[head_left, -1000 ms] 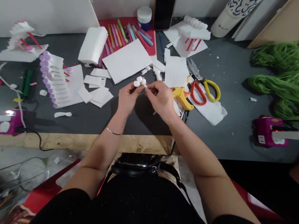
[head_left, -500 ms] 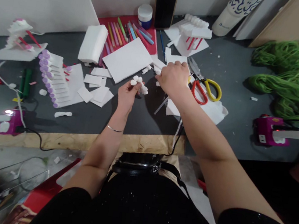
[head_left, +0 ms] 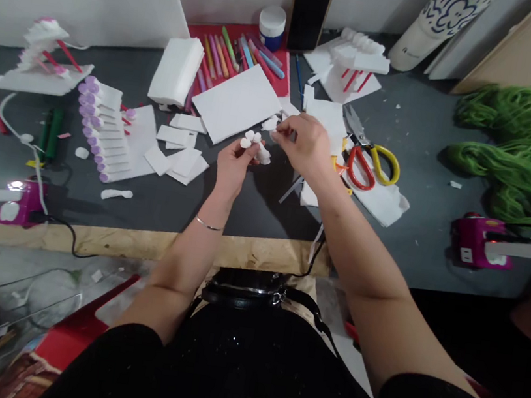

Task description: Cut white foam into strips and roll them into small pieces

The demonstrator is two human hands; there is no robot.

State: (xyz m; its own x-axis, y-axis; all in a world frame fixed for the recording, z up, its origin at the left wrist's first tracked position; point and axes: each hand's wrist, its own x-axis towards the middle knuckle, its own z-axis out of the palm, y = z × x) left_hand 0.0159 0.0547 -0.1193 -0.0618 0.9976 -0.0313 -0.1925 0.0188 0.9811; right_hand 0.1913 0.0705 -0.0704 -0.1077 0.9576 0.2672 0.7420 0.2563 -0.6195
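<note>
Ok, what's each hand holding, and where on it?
The left hand pinches a small white foam piece near its middle, knobs showing above the fingers. The right hand has its fingertips at another white bit; whether they grip it cannot be told.

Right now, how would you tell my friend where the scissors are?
Find the dark table and the big heap of green yarn on its right. Just left of the yarn, beside the person's right hand, lie the scissors. They are easy to spot: one finger loop is red and the other is yellow.
</note>
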